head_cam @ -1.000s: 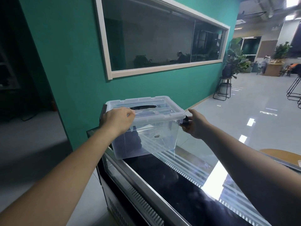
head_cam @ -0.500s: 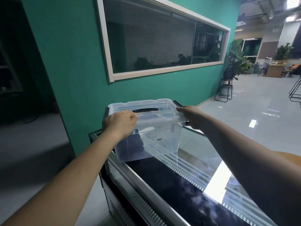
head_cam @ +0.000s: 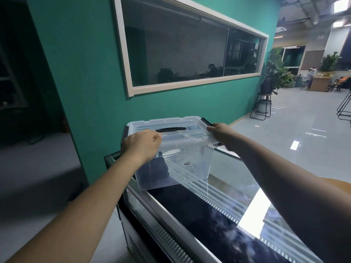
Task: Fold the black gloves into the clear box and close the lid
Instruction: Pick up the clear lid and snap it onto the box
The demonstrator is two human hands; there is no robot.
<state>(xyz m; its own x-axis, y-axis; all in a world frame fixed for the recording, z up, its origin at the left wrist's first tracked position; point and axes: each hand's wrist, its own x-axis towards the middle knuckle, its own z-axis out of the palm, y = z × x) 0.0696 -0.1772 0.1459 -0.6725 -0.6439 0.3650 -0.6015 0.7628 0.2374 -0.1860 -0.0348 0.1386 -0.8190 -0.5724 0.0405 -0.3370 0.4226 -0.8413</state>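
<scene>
Glass tops the steel-framed display cabinet (head_cam: 209,215) that bears the clear box (head_cam: 190,168), which sits at the cabinet's far end, at 12 o'clock from the person.

The left hand's (head_cam: 141,147) fingers (head_cam: 155,136) are curled together over the lid (head_cam: 190,132) at its 8 o'clock corner, gripping the rim there, with the knuckles on top and the thumb hidden. The right hand's (head_cam: 221,132) fingertips (head_cam: 210,128) are bent onto the lid's 3 o'clock edge and clamp the rim just beside the black latch (head_cam: 206,121), which stands raised. A second black latch (head_cam: 124,133) shows at the lid's 9 o'clock side, behind the left hand.

The lid lies flat on the box, and its black carry handle (head_cam: 171,129) lies between the two hands, nearer the left fingers. The black gloves (head_cam: 157,171) show through the clear wall as a dark bundle in the box's left half, low down, directly under the left hand and at 7 o'clock from the right hand.

Both bare forearms reach in from 6 o'clock. A teal wall (head_cam: 85,73) rises behind the box, with a long framed window (head_cam: 190,54) at 12 o'clock. At 2 o'clock a potted plant (head_cam: 275,73) stands on a stool over a glossy pale floor (head_cam: 294,130).
</scene>
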